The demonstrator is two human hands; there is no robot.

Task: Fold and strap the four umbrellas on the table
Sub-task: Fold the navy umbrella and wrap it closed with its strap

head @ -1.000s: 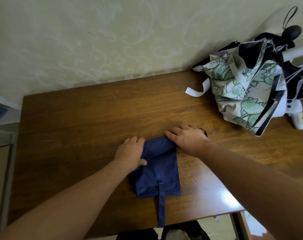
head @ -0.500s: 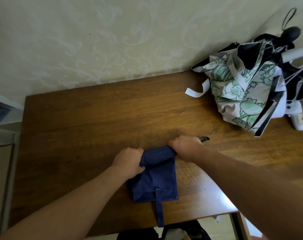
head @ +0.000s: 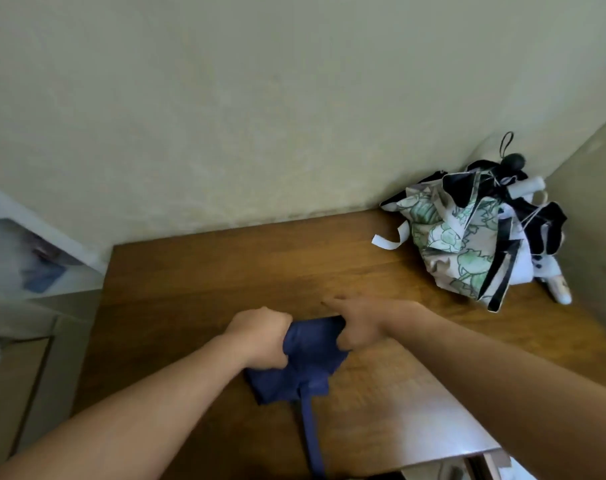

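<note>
**Roll could spring loose before the strap goes on**

My left hand [head: 260,336] is curled round the left end of the navy umbrella [head: 303,362], which lies on the wooden surface [head: 197,282] at about six o'clock from the middle of the view. If this grip eases, I reckon the slippery cloth will unwind and the pleats will splay, and I would have to roll again.

The strap [head: 312,441] trails from the bundle toward me, at six o'clock of it, hanging past the near edge (a bad place for it). Neither hand is free to fetch it; letting go with either one risks the roll opening, and the strap could get caught under the cloth as I turn it.

My right hand [head: 358,323] grips the right end, thumb tucked under and forefinger stretched along the surface. Uneven twisting between the two hands would, I judge, leave a lopsided bundle.

At two o'clock the heap of unfolded umbrellas [head: 467,237] sits against the wall, well apart; it waits untouched.
</note>
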